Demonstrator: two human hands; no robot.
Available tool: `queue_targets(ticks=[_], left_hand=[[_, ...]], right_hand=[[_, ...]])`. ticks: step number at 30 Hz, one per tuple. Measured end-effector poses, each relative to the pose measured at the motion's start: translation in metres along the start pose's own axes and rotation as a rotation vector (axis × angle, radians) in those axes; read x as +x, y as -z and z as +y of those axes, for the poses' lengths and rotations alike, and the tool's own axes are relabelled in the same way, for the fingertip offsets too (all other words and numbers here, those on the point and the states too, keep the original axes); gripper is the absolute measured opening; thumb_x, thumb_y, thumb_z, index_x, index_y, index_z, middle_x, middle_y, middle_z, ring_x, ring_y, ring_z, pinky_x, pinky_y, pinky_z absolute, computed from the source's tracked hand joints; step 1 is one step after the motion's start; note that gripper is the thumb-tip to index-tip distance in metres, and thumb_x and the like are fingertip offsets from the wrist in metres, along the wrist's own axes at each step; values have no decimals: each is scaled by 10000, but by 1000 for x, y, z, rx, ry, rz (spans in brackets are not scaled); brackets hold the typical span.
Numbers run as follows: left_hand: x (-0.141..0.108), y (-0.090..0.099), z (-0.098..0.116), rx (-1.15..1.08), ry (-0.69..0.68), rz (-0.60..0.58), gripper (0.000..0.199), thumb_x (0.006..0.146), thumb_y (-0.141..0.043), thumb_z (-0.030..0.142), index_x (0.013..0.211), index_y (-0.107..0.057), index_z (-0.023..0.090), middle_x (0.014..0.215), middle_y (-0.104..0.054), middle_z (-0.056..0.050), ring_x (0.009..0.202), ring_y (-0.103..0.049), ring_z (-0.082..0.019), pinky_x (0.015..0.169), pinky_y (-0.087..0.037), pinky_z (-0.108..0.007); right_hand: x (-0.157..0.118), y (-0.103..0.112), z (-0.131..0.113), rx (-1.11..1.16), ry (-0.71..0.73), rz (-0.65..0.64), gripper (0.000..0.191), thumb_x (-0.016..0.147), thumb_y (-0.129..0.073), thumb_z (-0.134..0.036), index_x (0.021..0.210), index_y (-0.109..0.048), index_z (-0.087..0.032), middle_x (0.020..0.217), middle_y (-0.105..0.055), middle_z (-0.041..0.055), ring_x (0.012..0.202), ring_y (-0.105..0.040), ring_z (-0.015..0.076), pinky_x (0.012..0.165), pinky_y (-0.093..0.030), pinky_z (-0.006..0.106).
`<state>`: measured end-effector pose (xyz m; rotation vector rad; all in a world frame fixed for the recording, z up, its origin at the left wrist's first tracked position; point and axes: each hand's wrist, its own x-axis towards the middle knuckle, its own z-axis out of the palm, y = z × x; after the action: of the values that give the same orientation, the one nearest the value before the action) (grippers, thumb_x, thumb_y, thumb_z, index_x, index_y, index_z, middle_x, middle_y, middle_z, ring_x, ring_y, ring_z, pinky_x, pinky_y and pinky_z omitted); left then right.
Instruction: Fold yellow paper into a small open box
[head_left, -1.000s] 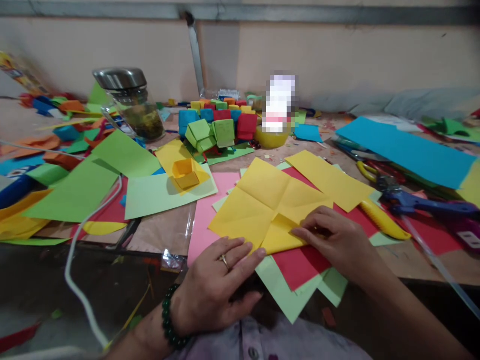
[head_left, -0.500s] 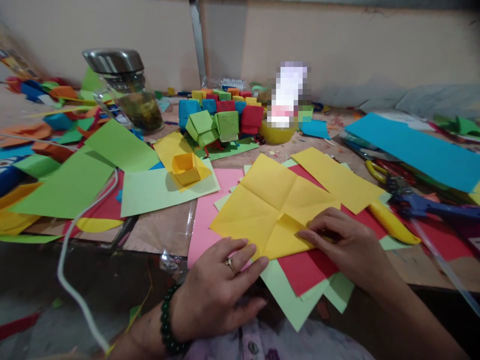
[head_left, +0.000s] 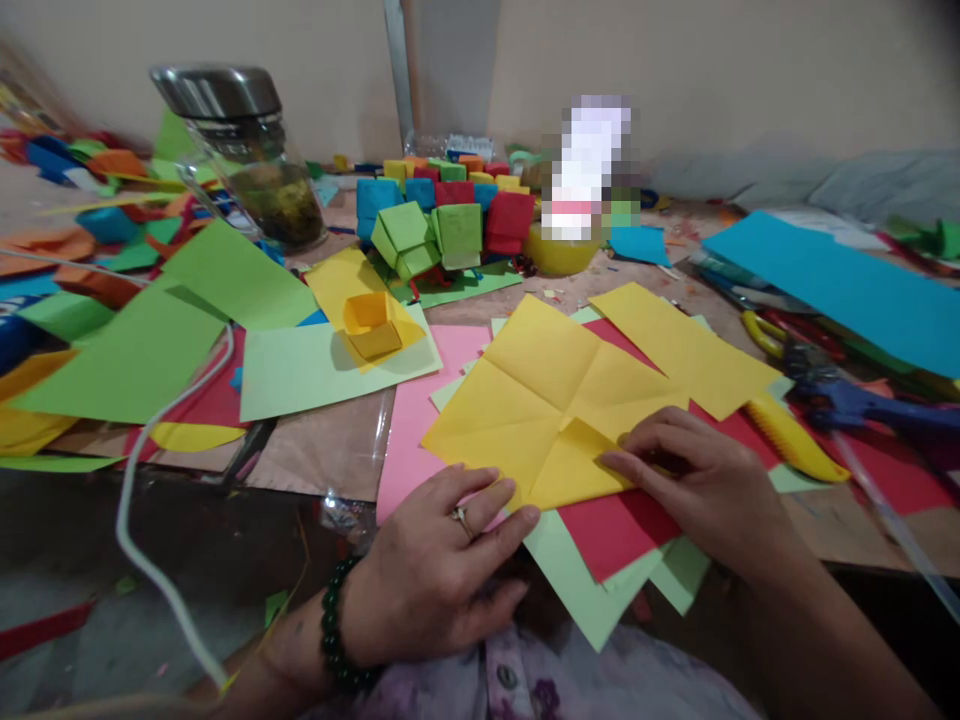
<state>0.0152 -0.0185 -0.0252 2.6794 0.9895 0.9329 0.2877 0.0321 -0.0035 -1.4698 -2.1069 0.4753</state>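
A square yellow sheet of paper (head_left: 540, 370) with crossing creases lies on a stack of coloured sheets, one near corner folded in toward its middle. My right hand (head_left: 697, 480) pinches the folded edge at the right between thumb and fingers. My left hand (head_left: 442, 560), wearing a ring and a dark bead bracelet, rests its fingertips along the sheet's near-left edge, thumb held apart. Under the yellow sheet show red paper (head_left: 619, 530), pale green paper (head_left: 585, 580) and pink paper (head_left: 409, 410).
A small yellow paper box (head_left: 373, 325) sits to the left. Behind it are folded paper cubes (head_left: 405, 238) and a lidded glass tea bottle (head_left: 270, 190). At right lie a yellow-handled cutter (head_left: 799, 440), a blue glue gun (head_left: 862, 400) and blue sheets (head_left: 840, 280). A white cable (head_left: 139, 530) hangs at left.
The view has shifted slightly. Both hands keep nearly the same places on the yellow sheet, and its corner stays folded in.
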Motion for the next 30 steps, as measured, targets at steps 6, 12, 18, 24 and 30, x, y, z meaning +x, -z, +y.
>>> queue_targets(ticks=[6,12,18,24,30], left_hand=[[0,1,2,-22,3,2,428,767,-653,256,1164,-655,96,1121,-684,-147,1057,-609,-294,906,-561,-465],[3,2,3,-30,20,2,405,758,-650,218,1144,-662,95,1116,-683,-138,1061,-593,-293,906,-561,-461],[5,3,5,-31,33,1,382,764,-645,221,1123,-666,93,1106,-685,-132,1042,-595,-287,891,-566,-447],[6,3,5,-22,38,9,374,766,-638,221,1119,-661,99,1110,-683,-130,1036,-590,-282,880,-561,-442],[7,5,8,-15,38,-27,387,793,-612,238,1152,-634,96,1207,-653,-128,1069,-560,-283,910,-520,-445]], right_hand=[[-1,1,0,5,4,-3,204,846,-665,-331,696,-617,-200,748,-598,23,677,-580,151,579,-448,275],[0,1,3,18,-5,-29,213,853,-657,-329,694,-601,-198,745,-590,24,681,-572,153,591,-443,283],[1,0,2,21,-31,-33,236,849,-657,-348,677,-590,-202,730,-586,19,673,-568,152,581,-438,281],[4,1,3,3,-79,-56,284,832,-658,-424,671,-573,-205,721,-592,22,626,-564,150,540,-439,276],[4,0,4,-3,-105,-29,281,806,-674,-443,707,-553,-210,714,-609,21,595,-568,150,533,-456,276]])
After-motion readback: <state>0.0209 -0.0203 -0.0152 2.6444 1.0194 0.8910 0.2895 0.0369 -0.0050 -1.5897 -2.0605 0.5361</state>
